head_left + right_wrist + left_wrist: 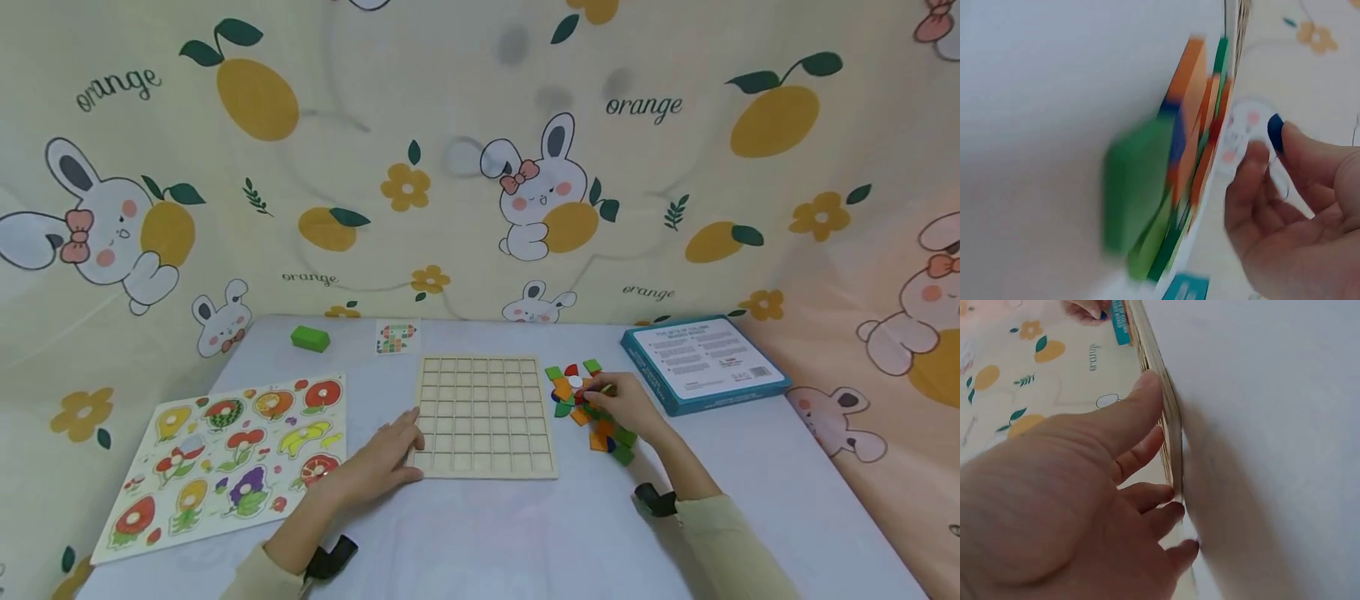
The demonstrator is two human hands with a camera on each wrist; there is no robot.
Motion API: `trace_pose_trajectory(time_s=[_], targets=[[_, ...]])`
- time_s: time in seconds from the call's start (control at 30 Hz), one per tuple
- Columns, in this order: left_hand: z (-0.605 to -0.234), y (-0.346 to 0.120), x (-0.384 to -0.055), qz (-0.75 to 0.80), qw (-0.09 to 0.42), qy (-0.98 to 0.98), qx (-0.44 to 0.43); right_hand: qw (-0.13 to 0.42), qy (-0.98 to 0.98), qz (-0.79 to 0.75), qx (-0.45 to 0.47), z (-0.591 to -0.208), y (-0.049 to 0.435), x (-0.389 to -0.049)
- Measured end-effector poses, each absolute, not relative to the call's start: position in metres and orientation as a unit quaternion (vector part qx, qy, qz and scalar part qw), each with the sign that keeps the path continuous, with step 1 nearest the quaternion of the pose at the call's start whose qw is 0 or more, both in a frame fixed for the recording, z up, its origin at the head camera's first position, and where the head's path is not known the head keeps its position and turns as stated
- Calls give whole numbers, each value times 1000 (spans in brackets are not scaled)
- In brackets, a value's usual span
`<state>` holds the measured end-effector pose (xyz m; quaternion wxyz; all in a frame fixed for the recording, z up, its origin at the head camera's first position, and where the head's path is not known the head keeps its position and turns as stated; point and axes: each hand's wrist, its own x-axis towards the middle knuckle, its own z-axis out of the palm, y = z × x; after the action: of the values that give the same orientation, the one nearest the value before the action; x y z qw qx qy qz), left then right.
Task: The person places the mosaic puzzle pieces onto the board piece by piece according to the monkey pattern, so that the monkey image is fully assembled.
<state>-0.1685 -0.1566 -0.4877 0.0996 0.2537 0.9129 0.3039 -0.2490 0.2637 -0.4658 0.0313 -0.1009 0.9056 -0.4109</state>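
A pale wooden grid board (483, 476) lies flat on the white table. My left hand (384, 460) rests at its left side, with fingers and thumb touching the edge. In the left wrist view those fingertips (1171, 511) line up along the board's wooden edge. My right hand (628, 408) is over a loose heap of coloured flat pieces (600, 440), in green, orange, red, blue and white. Between its thumb and finger it pinches a small blue piece (1275, 132), whose full outline is hidden.
A fruit picture board (225, 450) lies at the left. Behind it sit a green block (311, 338) and a small pattern card (397, 337). At the back right is a blue-edged box (705, 362), near the printed cloth backdrop (450, 167).
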Motion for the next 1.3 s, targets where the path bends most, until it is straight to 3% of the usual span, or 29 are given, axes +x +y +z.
trace_pose_trajectory(time_s=[0.23,0.4,0.6,1.3], targets=[[-487,-163,-175,272,98,923,254,85,878,-446,-153,-467,226,-264],[-477,-165,-185,180,69,942,274,105,870,-440,-194,-466,209,-273],[-476,-165,-189,149,50,939,307,112,884,-413,-187,-466,197,-275],[-482,-166,-184,161,69,951,254,92,906,-374,-174,-477,190,-280]])
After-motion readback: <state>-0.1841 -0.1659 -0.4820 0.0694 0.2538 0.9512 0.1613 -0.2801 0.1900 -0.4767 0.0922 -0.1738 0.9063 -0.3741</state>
